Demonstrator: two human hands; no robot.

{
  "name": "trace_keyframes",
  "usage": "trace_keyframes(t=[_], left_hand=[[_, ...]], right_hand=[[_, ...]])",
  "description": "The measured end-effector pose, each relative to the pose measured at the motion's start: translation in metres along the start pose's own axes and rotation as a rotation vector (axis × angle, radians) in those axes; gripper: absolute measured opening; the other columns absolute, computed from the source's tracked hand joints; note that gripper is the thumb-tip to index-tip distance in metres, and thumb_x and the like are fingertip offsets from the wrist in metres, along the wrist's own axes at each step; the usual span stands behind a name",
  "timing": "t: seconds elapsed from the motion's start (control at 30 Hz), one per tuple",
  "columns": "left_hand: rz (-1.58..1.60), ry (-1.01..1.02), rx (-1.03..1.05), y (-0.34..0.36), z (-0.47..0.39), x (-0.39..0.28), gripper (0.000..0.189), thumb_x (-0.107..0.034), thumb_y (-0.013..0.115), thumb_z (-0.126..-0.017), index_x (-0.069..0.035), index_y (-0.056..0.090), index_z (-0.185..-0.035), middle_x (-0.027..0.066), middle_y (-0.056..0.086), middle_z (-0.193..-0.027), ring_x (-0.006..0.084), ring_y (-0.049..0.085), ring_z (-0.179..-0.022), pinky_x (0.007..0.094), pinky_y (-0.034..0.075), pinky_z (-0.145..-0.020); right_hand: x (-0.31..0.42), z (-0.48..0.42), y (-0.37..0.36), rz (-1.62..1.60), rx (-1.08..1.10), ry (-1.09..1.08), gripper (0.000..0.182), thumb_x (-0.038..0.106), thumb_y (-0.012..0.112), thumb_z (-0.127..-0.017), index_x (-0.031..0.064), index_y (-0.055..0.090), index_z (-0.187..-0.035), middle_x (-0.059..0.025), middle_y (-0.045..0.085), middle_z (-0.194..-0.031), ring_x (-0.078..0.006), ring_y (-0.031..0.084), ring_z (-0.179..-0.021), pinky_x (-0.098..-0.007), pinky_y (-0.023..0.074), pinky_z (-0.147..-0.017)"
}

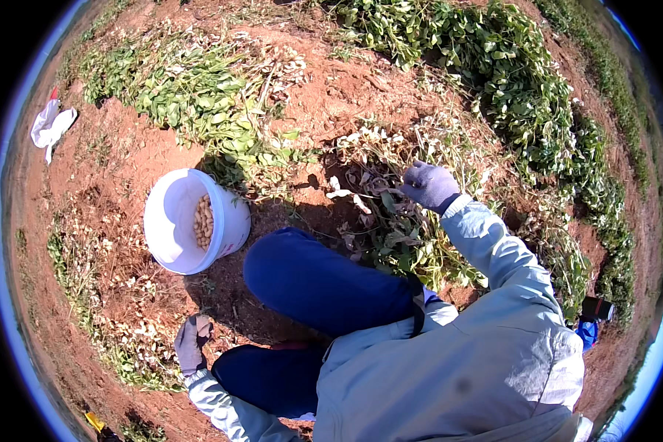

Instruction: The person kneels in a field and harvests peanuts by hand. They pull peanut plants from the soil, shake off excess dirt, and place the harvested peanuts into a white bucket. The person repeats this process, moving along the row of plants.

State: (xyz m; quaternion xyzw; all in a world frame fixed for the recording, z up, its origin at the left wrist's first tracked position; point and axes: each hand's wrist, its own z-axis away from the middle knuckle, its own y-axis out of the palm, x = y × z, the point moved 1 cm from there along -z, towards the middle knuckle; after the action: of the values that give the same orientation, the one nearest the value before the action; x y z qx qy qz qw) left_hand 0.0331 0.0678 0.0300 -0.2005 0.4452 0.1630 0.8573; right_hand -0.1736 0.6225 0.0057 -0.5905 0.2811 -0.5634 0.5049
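A grey glove covers my right hand (431, 187), which is closed on the stem end of a pulled peanut plant (389, 201), its leaves and some pale dried parts hanging towards my knee. My left hand (193, 342), gloved too, is low beside my left knee with its fingers curled; whether it holds anything cannot be told. Between the hands, beyond my knees, a white plastic bucket (235, 221) leans open towards the left, with peanuts in their shells (203, 224) at its bottom.
Heaps of green peanut plants (199, 94) lie beyond the bucket, and a long row (519, 99) curves along the right. A white bag (52, 127) lies far left, a yellow object (94, 421) at lower left, and a dark cylindrical object (596, 308) at right.
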Motion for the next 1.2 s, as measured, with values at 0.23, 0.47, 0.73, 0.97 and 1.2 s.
trace_keyframes(t=[0.23,0.47,0.73,0.97,1.2], left_hand=[[0.174,0.009,0.162,-0.011,-0.007,0.007,0.031,-0.021,0.058,-0.088,0.007,0.06,-0.101,0.0087,0.062,-0.085,0.014,0.059,-0.07,0.0251,0.05,-0.065],[0.247,-0.048,0.266,-0.012,-0.013,0.011,0.028,-0.021,0.057,-0.089,0.006,0.059,-0.093,0.0077,0.06,-0.079,0.0127,0.056,-0.067,0.0254,0.05,-0.062],[0.025,-0.017,0.025,0.002,-0.006,0.003,0.031,-0.022,0.062,-0.086,0.006,0.06,-0.1,0.0098,0.064,-0.082,0.0155,0.063,-0.07,0.027,0.054,-0.064],[0.078,-0.06,-0.016,-0.006,0.004,0.008,0.028,-0.018,0.06,-0.087,0.008,0.059,-0.098,0.0097,0.062,-0.081,0.0161,0.061,-0.069,0.027,0.053,-0.063],[0.162,-0.044,0.066,-0.007,-0.009,0.014,0.023,-0.015,0.06,-0.087,0.007,0.059,-0.094,0.0075,0.059,-0.078,0.0144,0.058,-0.066,0.028,0.051,-0.062]], right_hand=[[-0.178,0.019,0.067,-0.317,-0.22,1.056,0.11,0.049,0.081,-0.057,0.0137,0.02,-0.141,-0.021,0.026,-0.141,-0.0329,0.037,-0.125,-0.0368,0.0365,-0.098],[-0.147,-0.037,0.11,-0.806,-0.257,0.569,0.07,0.009,0.073,-0.068,0.0044,0.042,-0.131,-0.0104,0.063,-0.104,-0.0157,0.059,-0.089,-0.0264,0.0467,-0.078],[-0.065,-0.127,0.02,-0.55,-0.042,0.217,0.054,0.016,0.071,-0.072,0.0184,0.053,-0.123,-0.0076,0.064,-0.106,-0.02,0.06,-0.097,-0.0275,0.0453,-0.085],[0.001,-0.163,-0.02,0.066,-0.352,0.023,0.047,0.032,0.066,-0.074,0.0208,0.054,-0.118,-0.0138,0.053,-0.118,-0.0323,0.055,-0.104,-0.041,0.0459,-0.087],[0.036,-0.25,0.047,0.325,0.214,-0.05,0.049,0.013,0.059,-0.074,0.0269,0.054,-0.121,-0.011,0.056,-0.119,-0.0286,0.056,-0.107,-0.0401,0.0462,-0.089]])
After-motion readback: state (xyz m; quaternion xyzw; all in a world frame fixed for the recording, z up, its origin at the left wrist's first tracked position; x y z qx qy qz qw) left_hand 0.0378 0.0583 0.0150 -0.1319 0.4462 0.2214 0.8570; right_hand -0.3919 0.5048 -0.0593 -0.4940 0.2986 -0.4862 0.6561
